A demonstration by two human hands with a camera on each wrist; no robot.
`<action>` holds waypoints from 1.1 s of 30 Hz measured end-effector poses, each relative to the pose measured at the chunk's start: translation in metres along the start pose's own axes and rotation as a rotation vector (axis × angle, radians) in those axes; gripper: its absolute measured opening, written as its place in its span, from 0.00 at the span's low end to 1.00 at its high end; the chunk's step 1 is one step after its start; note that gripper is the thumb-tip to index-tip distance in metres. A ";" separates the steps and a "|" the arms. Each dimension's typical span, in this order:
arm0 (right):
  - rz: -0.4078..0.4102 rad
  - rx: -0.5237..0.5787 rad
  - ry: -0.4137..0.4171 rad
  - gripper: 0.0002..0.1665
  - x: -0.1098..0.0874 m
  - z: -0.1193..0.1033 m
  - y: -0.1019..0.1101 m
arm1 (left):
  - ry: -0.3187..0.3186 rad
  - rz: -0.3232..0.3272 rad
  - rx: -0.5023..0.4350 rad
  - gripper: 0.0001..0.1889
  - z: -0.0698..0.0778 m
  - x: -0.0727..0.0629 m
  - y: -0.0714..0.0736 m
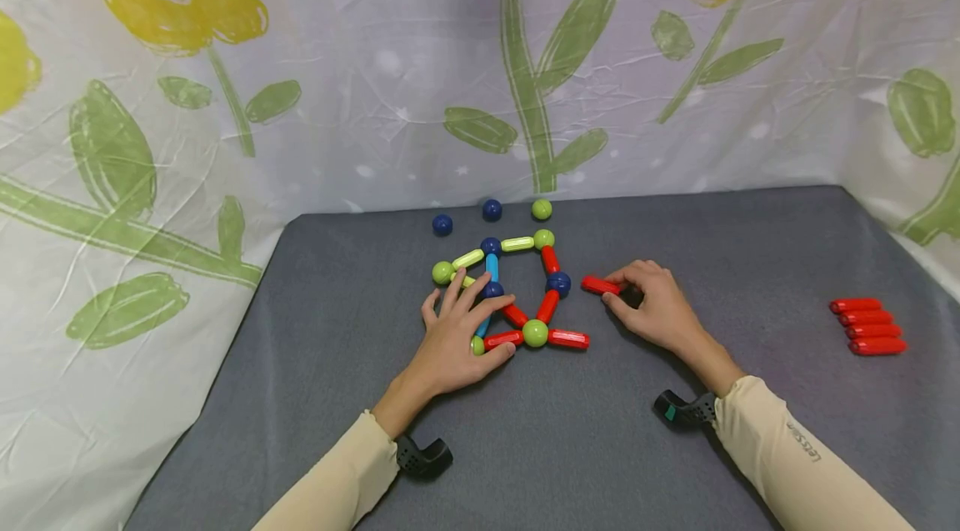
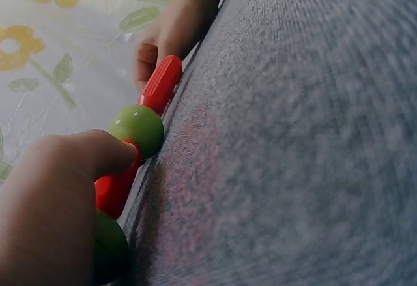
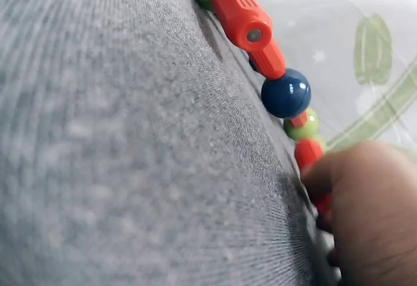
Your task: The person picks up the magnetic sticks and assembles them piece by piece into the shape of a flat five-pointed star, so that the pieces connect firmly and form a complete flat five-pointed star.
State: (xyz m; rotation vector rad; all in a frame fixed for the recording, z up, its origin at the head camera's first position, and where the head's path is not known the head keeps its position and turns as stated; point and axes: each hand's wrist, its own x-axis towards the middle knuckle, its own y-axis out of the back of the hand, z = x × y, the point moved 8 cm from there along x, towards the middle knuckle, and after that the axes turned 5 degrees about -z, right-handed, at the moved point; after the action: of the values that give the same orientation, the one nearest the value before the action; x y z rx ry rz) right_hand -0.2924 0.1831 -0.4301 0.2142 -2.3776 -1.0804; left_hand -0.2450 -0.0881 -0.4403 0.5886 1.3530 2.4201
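Magnetic rods and balls form a flat joined figure on the grey table. My left hand [image 1: 453, 343] lies over its left part with the fingers spread, and the thumb touches a red rod [image 2: 116, 191] beside a green ball [image 1: 535, 333]. From that ball another red rod [image 1: 568, 338] juts out to the right, its metal tip facing the right wrist camera. My right hand [image 1: 654, 306] pinches a loose red magnetic rod [image 1: 598, 285] between thumb and fingers, a short gap right of the dark blue ball [image 1: 558, 283]. Some balls and rods are partly hidden under my left hand.
Behind the figure sit two loose blue balls [image 1: 442, 224] and a loose green ball [image 1: 542, 208]. Several red rods [image 1: 876, 329] lie stacked in a row at the far right of the table [image 1: 570, 448]. A flower-printed curtain [image 1: 360, 97] hangs behind the back edge.
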 end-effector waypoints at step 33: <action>-0.112 0.239 0.050 0.02 -0.002 -0.021 -0.017 | -0.017 0.004 -0.006 0.29 0.001 -0.001 0.002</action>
State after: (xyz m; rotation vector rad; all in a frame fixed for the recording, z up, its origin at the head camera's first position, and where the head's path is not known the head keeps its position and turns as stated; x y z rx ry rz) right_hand -0.2809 0.1589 -0.4319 0.4581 -2.4705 -0.8266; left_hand -0.2443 -0.0890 -0.4381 0.6097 1.3391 2.4155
